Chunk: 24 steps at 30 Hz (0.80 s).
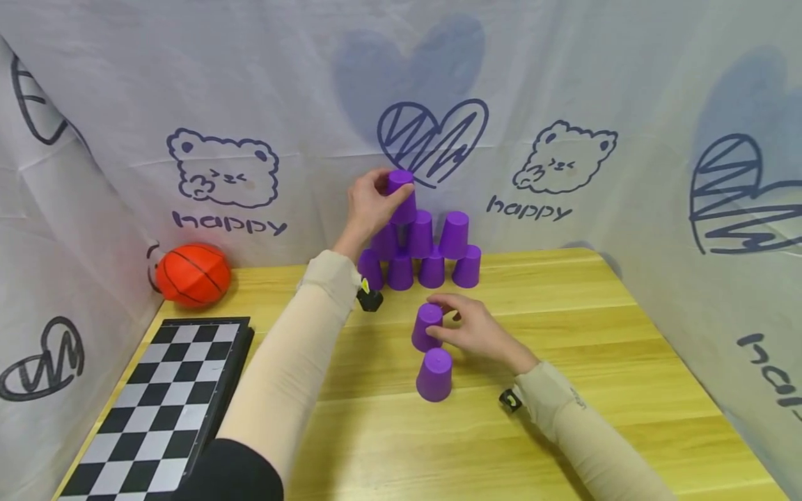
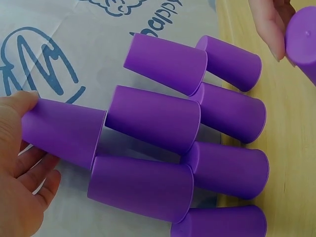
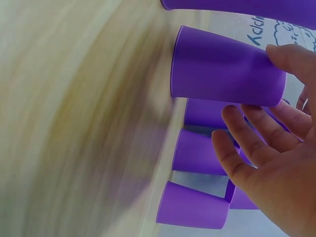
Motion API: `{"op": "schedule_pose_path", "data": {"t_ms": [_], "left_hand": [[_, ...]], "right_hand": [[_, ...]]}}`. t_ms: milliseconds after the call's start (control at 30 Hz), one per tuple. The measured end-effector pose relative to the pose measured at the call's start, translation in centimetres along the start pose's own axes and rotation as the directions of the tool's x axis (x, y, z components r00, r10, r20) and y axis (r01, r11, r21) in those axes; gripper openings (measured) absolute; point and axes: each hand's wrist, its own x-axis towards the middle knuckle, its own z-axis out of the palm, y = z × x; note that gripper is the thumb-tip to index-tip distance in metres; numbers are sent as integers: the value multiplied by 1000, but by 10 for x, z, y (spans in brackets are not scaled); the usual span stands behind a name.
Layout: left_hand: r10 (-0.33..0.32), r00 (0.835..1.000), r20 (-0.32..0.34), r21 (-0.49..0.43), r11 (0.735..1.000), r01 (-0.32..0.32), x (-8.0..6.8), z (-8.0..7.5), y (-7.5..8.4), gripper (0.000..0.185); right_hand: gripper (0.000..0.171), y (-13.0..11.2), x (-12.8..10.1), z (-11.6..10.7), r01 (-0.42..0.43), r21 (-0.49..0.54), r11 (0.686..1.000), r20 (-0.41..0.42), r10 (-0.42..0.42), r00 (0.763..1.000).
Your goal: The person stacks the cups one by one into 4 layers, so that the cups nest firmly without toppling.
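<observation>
Nearest, at the lower centre of the head view, a purple cup (image 1: 434,374) stands upside down on the wooden table (image 1: 626,362), untouched. Just above it, the right hand (image 1: 479,332) comes in from the lower right and holds a second purple cup (image 1: 427,325), its fingers (image 3: 242,133) curled narrowly around the cup's closed end; the right wrist view shows the fingertips lying along the cup's side. A chessboard (image 1: 156,403) lies at the lower left, by the table's edge.

Farther back, at the middle of the frame, a stack of purple cups (image 1: 432,254) stands as a pyramid against the cloth backdrop (image 1: 564,90): four upside-down cups in the bottom row, three in the row above. The left hand (image 1: 370,205) reaches over from the lower left and grips the top cup (image 1: 401,195) at the left side of the stack, thumb and fingers wrapped around its closed end. In the left wrist view this cup rests on the left cups of the row below.

At the far left, an orange ball (image 1: 192,274) sits against the backdrop.
</observation>
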Motion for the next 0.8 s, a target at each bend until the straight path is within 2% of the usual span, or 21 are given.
{"op": "schedule_pose_path", "data": {"t_ms": [300, 567, 800], "left_hand": [[9, 1000, 15, 14, 1000, -10, 3, 0, -2, 48], [14, 1000, 26, 33, 999, -15, 4, -1, -3, 49], [28, 999, 35, 39, 999, -29, 2, -3, -2, 58]], "right_hand": [[55, 2, -1, 3, -13, 11, 1000, -1, 13, 1000], [49, 3, -1, 4, -25, 3, 1000, 5, 25, 1000], [48, 0, -1, 3, -40, 8, 999, 6, 40, 999]]}}
